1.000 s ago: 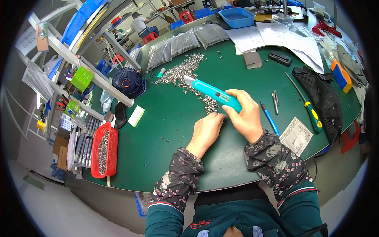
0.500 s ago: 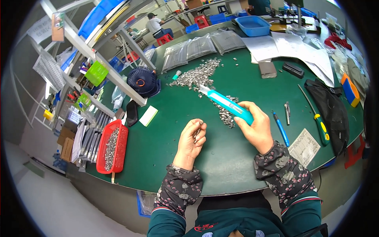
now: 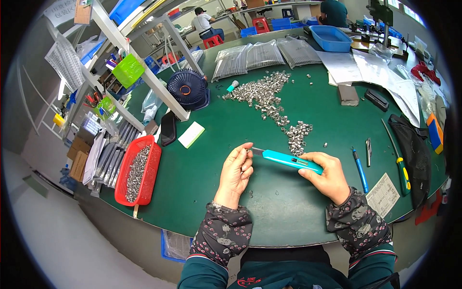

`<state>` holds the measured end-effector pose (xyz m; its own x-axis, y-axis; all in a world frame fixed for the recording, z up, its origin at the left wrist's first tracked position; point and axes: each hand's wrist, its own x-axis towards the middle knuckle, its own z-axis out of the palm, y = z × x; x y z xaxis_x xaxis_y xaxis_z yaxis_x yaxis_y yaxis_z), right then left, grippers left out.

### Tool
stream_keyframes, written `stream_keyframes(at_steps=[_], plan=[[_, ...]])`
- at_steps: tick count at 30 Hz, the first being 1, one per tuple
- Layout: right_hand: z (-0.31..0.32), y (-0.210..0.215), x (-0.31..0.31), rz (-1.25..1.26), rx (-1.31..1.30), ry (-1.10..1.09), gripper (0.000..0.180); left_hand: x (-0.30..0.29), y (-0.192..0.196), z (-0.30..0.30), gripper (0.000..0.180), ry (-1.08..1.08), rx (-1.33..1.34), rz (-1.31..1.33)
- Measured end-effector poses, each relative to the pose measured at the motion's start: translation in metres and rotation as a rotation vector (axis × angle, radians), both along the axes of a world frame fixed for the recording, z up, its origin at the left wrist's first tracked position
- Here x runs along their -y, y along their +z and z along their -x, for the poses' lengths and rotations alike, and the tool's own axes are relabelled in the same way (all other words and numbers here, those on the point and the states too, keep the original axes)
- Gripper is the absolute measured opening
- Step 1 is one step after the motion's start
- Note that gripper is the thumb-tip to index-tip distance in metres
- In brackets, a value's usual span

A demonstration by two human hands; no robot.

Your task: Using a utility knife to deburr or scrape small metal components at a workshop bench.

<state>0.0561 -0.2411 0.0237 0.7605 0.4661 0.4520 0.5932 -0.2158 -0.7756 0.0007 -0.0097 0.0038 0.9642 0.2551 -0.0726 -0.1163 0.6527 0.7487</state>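
Note:
My left hand (image 3: 234, 174) pinches a small metal ring (image 3: 248, 151) between thumb and forefinger, its other fingers curled in. Whether more rings lie under those fingers is hidden. A teal utility knife (image 3: 284, 159) is gripped in my right hand (image 3: 329, 174), lying nearly level above the table. Its blade (image 3: 257, 151) is out and points left, with the tip at or very near the ring; contact is too small to tell. Beyond the hands lies a heap of small metal rings (image 3: 264, 94), trailing toward me into a smaller cluster (image 3: 297, 136) just past the knife.
At the left edge of the green table (image 3: 207, 212) stands a red basket (image 3: 155, 166) of small metal parts. A phone (image 3: 168, 129), a white pad (image 3: 191, 135) and a fan (image 3: 187, 90) are nearby. Right of me lie a blue pen (image 3: 360, 171) and a screwdriver (image 3: 403, 176).
My right hand has brought the knife down and level, its blade going from the ring heap to my left fingertips. My left hand stays pinched. The whole view has shifted slightly.

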Motion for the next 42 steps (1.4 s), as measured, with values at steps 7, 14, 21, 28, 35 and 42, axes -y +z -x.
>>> stream_keyframes(at_steps=[7,14,21,28,35,42], plan=[[0.0,-0.0009,0.0005,0.015,-0.036,0.036,0.029,0.0012,-0.0004,-0.0007,0.014,0.005,0.013,-0.032],[0.0004,0.0001,0.0008,0.023,-0.081,0.063,0.029,0.0027,-0.0016,-0.0013,0.012,0.004,0.018,-0.047],[0.0021,0.0024,0.0009,0.077,0.066,-0.036,0.028,0.0014,-0.0064,-0.0016,0.014,-0.017,0.002,-0.091],[-0.0003,-0.0011,-0.001,-0.042,0.139,-0.068,0.028,0.0021,-0.0001,-0.0006,0.022,-0.008,-0.009,-0.055],[0.0005,0.0001,-0.0009,-0.006,0.105,-0.049,0.028,0.0028,0.0018,-0.0008,0.019,0.002,-0.015,-0.039],[0.0005,-0.0021,-0.0007,0.0,0.101,-0.022,0.03,-0.0002,-0.0038,-0.0012,0.014,-0.004,0.037,-0.031]])
